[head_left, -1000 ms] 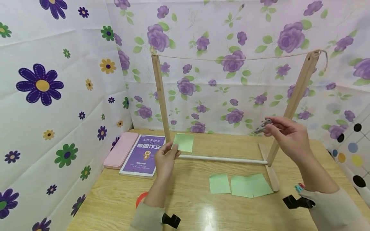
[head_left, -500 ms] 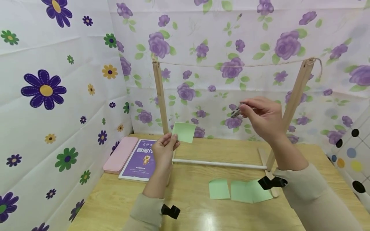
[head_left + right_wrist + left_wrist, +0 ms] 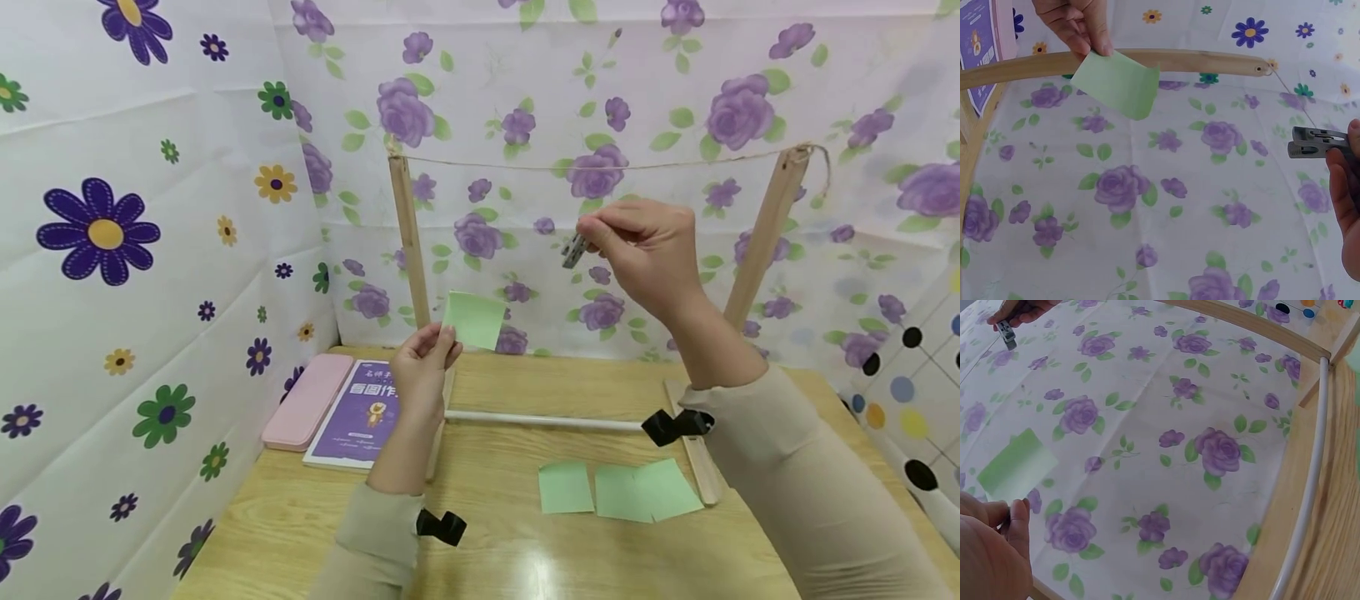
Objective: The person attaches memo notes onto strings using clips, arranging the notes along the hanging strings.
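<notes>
Probably feather-light: green paper (image 3: 475,320) at left, lower left corner pinched by left hand (image 3: 422,367); likely creases easily, best held by an edge. To its right, right hand (image 3: 648,254) pinches grey clip (image 3: 574,251), likely stiff-sprung; grip handle ends.

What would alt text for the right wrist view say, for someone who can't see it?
The right hand holds a gray clothespin at the right edge; the left hand, upper left, pinches a green paper sheet in front of a wooden post. Floral cloth hangs behind.
</notes>
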